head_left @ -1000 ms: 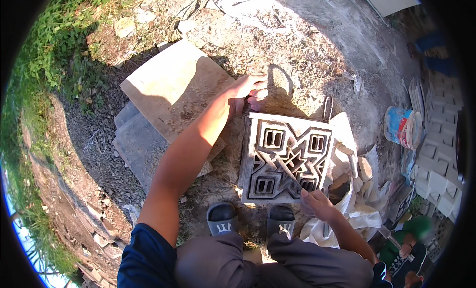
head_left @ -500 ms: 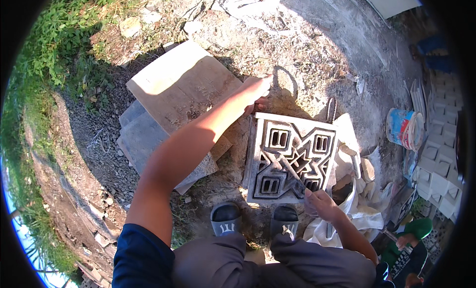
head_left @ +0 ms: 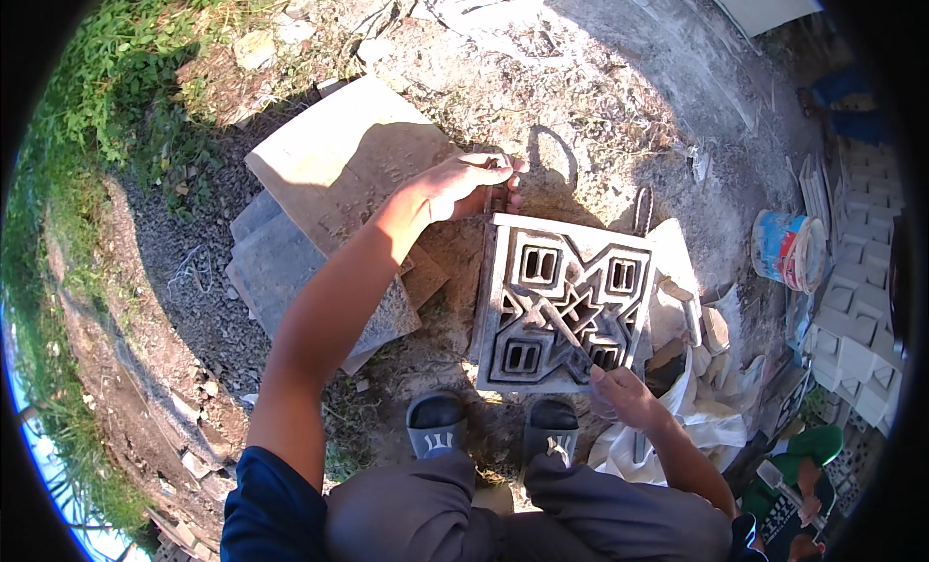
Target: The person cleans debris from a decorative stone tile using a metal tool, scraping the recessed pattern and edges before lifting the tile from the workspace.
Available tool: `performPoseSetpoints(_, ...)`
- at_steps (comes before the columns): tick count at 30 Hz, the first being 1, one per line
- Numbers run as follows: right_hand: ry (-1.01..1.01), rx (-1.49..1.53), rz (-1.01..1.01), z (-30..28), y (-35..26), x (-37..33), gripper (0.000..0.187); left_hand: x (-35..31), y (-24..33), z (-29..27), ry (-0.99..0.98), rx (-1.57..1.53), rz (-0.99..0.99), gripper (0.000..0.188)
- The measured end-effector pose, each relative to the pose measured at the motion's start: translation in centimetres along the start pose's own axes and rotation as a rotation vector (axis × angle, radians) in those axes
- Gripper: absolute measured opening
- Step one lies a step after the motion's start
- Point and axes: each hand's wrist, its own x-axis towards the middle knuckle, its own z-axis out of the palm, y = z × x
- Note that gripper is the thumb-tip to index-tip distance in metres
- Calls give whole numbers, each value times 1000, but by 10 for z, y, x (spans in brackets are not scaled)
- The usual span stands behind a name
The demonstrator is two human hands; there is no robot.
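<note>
A square patterned mould (head_left: 492,301) with a star in the middle and slotted corner panels lies on the ground in front of my feet. My left hand (head_left: 469,187) is at its far left corner, fingers closed around a dark upright metal handle (head_left: 497,196). A matching loop handle (head_left: 644,210) stands at the far right corner. My right hand (head_left: 624,398), beside the near right corner, grips a narrow flat metal bar (head_left: 564,332) that slants over the pattern toward the star. The gripped end of the bar is hidden by my fingers.
Flat boards (head_left: 319,165) are stacked left of the mould. Rubble and a white sack (head_left: 711,417) lie on its right. A blue and red bucket (head_left: 786,251) stands farther right, near pale blocks (head_left: 856,340). At lower right, another person (head_left: 798,494) holds a trowel (head_left: 771,477).
My left hand has drawn back slightly and its fingers have closed at the handle. The bar has shifted a little over the pattern. The other person's trowel has come into clearer view.
</note>
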Motion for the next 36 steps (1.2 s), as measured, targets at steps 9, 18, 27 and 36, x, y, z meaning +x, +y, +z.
performPoseSetpoints(9, -47, 62, 3, -3, 3, 1, 48, 0, -19, -4, -53, -240, 21, 44)
performPoseSetpoints(18, -36, 48, 13, -6, 6, 1, 48, 5, -23, -7, -35, -236, 34, 40)
performPoseSetpoints(27, -27, 31, 28, -4, 4, 1, 49, 11, -13, -4, 384, 105, 10, 26)
performPoseSetpoints(36, -26, 37, 23, -5, 6, 2, 49, 17, -11, 13, 461, 206, 59, 18)
